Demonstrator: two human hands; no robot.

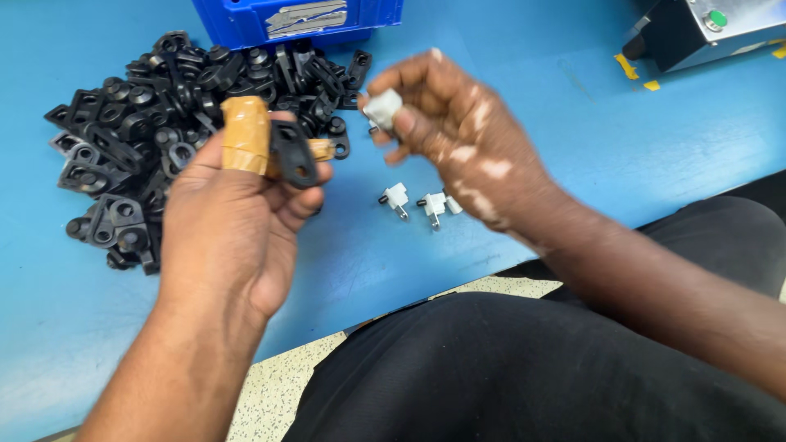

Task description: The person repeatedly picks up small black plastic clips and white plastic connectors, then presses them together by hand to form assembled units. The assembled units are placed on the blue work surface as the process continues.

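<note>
Dark trousers (524, 376) | blue table (524, 123); speckled floor (278, 385); blue bin (295, 18)

Black bracket (293, 154): flat plastic piece with a round hole, pinched upright at 10 o'clock.
White plug (381, 109): small blocky piece, gripped at 12 o'clock, slightly blurred.

Blue worktable (508, 147) over speckled pale floor (282, 385), evenly lit.

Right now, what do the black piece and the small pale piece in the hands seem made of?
The black bracket in the left hand looks like moulded plastic, matt with a dull sheen. The pale part in the right hand seems off-white plastic; blur leaves it unsure.
</note>
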